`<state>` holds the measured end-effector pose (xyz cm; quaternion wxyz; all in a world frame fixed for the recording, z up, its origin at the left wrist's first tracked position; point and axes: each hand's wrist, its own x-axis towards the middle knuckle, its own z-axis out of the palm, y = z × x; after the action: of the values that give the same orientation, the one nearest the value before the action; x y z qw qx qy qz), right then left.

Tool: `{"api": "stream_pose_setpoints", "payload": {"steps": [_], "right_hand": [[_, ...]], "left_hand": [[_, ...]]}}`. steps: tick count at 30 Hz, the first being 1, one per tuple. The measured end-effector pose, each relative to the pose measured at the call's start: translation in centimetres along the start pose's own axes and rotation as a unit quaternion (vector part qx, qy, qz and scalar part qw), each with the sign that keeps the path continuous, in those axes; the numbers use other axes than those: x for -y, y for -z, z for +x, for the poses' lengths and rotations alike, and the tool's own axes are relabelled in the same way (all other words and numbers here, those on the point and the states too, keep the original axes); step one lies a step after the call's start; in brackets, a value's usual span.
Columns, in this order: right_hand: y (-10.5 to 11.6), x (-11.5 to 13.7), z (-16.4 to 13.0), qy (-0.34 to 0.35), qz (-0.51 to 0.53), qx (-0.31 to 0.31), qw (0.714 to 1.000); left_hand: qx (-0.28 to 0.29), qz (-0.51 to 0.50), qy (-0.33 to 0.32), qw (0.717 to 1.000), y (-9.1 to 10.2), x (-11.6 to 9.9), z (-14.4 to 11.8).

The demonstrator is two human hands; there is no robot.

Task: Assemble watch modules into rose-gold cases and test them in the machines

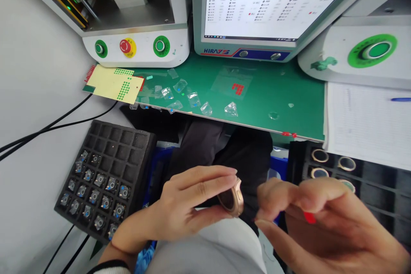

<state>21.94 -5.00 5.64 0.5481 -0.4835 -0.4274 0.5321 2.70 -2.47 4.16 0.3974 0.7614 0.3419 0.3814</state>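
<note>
My left hand (189, 205) grips a rose-gold round watch case (236, 200) on edge between the fingers and thumb, with its dark round face partly showing. Close by on the right, my right hand (324, 218) has thumb and forefinger brought together in a pinch beside the case, not touching it. Whatever sits in that pinch is too small to make out. A small red piece (309, 217) shows against the inner fingers of the right hand. Behind that hand, a black tray (379, 175) carries several gold-rimmed round cases (346, 163), partly covered by the fingers.
On the left lies a black foam tray (128, 154) with several small watch parts (100, 179). Clear film scraps (193, 99), red stickers (238, 89) and yellow sheets (112, 83) lie on the green bench (257, 107). Behind stand a monitor (250, 53) and button-fitted machines (144, 51). Paper (359, 120) lies right.
</note>
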Motion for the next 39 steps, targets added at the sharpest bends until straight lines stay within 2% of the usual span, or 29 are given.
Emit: {"api": "stream_pose_setpoints", "payload": {"steps": [19, 23, 28, 30, 33, 36, 38, 39], "right_hand": [[-0.5, -0.2, 0.0, -0.023, 0.009, -0.008, 1.000], [-0.6, 0.0, 0.0, -0.035, 0.022, -0.005, 0.999], [0.1, -0.2, 0.4, -0.099, 0.045, 0.011, 0.994], [0.5, -0.8, 0.8, -0.143, 0.087, 0.056, 0.984], [0.5, -2.1, 1.3, -0.209, 0.173, 0.104, 0.957], [-0.2, -3.4, 1.6, -0.230, 0.225, 0.085, 0.943], [-0.6, -4.0, 1.8, -0.215, 0.220, 0.089, 0.947], [-0.7, -4.1, 1.9, -0.200, 0.208, 0.083, 0.954]], "left_hand": [[0.018, -0.021, -0.004, 1.000, 0.0, 0.2, 0.0], [0.001, -0.054, -0.023, 0.998, -0.1, 0.3, 0.2], [0.003, -0.069, -0.032, 0.997, -0.4, 0.5, 0.3], [0.004, -0.079, -0.037, 0.996, -0.4, 0.8, 0.3], [0.008, -0.130, -0.022, 0.991, -0.5, 1.3, 0.2], [0.011, -0.216, 0.011, 0.976, -0.7, 1.9, 0.1], [0.016, -0.301, 0.057, 0.952, -1.0, 2.1, 0.0], [0.021, -0.353, 0.092, 0.931, -1.2, 2.2, 0.0]]}}
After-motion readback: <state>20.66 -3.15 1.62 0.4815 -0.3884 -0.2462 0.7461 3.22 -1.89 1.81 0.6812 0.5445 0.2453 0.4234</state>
